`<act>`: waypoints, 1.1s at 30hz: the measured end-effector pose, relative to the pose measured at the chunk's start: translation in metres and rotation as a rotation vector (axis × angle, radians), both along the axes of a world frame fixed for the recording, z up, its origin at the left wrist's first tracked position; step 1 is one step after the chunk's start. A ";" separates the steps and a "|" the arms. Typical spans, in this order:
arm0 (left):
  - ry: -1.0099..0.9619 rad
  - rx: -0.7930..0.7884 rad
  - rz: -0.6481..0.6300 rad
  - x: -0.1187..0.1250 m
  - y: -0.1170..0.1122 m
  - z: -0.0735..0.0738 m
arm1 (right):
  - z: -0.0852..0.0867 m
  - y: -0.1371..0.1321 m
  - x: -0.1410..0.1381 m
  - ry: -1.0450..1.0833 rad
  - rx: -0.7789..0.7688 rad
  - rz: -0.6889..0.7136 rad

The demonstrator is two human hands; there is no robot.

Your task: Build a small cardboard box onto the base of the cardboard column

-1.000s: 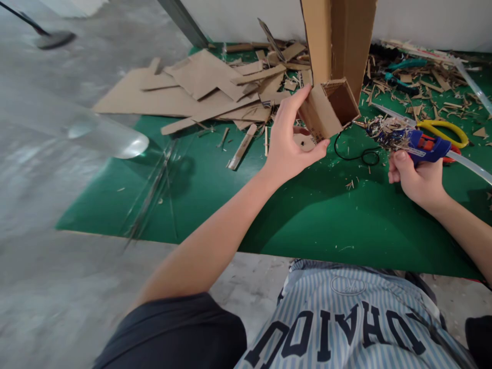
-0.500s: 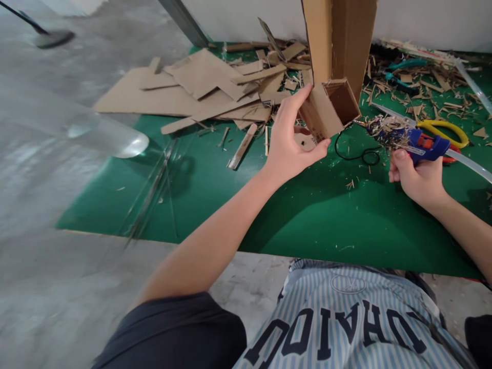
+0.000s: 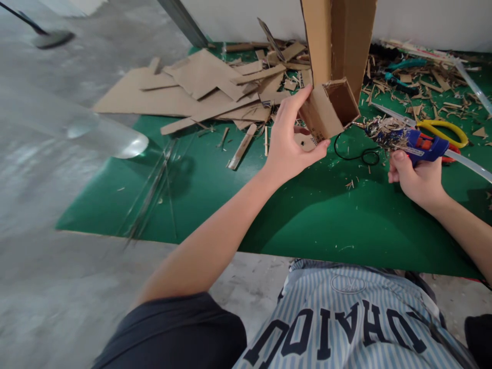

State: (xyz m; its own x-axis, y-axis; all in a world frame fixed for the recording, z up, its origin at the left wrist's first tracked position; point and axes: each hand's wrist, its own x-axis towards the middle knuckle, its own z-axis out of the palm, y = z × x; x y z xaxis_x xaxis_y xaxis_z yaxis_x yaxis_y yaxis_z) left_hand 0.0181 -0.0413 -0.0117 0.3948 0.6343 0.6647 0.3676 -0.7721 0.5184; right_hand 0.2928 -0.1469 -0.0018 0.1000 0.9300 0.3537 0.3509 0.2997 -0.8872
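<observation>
My left hand [image 3: 290, 136] grips a small open cardboard box [image 3: 322, 114], its fingers on the far side and thumb along the lower edge. The box is tilted, with its hollow side facing right. In my right hand [image 3: 417, 177] is a blue hot glue gun [image 3: 421, 145] with an orange part and a clear glue stick at its back. Cardboard shreds cling round the gun's front. Its nozzle points left, at the lower right corner of the box; whether it touches I cannot tell.
Cardboard sheets and strips [image 3: 207, 77] are heaped on the green table [image 3: 307, 220] at the back left. A tall cardboard column [image 3: 348, 46] stands behind the box. Scissors with a yellow handle [image 3: 448, 130], teal-handled pliers [image 3: 402, 82] and scraps lie to the right.
The glue gun and my right hand have shifted very slightly left. My left hand and the box are almost where they were.
</observation>
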 end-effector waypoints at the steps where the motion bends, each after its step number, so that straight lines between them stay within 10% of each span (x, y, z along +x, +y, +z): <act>1: 0.002 0.009 -0.003 -0.001 0.001 -0.001 | 0.000 0.000 0.000 -0.001 0.000 -0.002; 33: 0.026 0.141 0.050 0.006 -0.011 0.015 | 0.000 0.002 0.001 -0.004 -0.024 -0.015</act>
